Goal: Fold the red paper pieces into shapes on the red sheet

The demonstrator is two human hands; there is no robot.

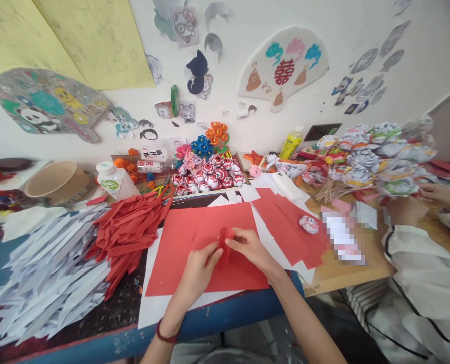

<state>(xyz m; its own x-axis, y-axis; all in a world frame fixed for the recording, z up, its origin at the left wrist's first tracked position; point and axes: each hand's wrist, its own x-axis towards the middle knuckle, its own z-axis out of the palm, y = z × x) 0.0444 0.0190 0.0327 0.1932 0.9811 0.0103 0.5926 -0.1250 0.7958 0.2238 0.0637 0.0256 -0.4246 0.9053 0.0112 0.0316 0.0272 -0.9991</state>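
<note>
A small folded piece of red paper (223,248) is pinched between my two hands. My left hand (201,268) grips its left side with thumb and fingers together. On its right side my right hand (252,248) closes thumb and fingers around the upper edge. Both hands are over a large red paper sheet (179,263), which lies on white paper (146,303) near the table's front edge. Left of the sheet is a heap of folded red paper strips (128,232). Beside that lies a bigger pile of folded white paper strips (58,278).
More red sheets (285,227) lie to the right, a paper flower (308,224) on them. Behind are red-and-white paper flowers (213,174), a white bottle (116,181), a yellow bottle (292,142) and a tan bowl (58,179). At right sits another person (417,268) beside bundled paper flowers (364,162).
</note>
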